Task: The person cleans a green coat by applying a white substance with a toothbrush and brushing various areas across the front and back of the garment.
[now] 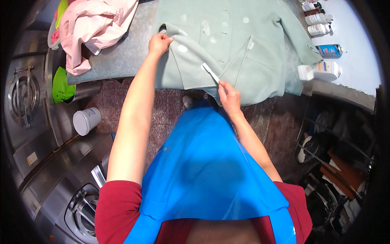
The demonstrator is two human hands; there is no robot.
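Observation:
A pale green coat [262, 67] lies spread on a metal table, its lower edge hanging over the near side. Whitish patches mark the cloth in several places. My left hand [159, 44] pinches the coat's edge at the left, where the cloth is folded over. In my right hand [229, 95], near the lower edge, is a slim white brush [210, 72]; its far end touches or hovers just over the coat, I cannot tell which. A whitish patch [182, 48] lies between the brush and my left hand.
A pink garment [91, 27] is heaped on the metal table [122, 64] at the left. Several bottles [329, 51] line the right-hand ledge, with a white jug [327, 70] nearest. A white lidded bucket [86, 121] and steel machines [27, 97] stand at the left. A blue apron covers my front.

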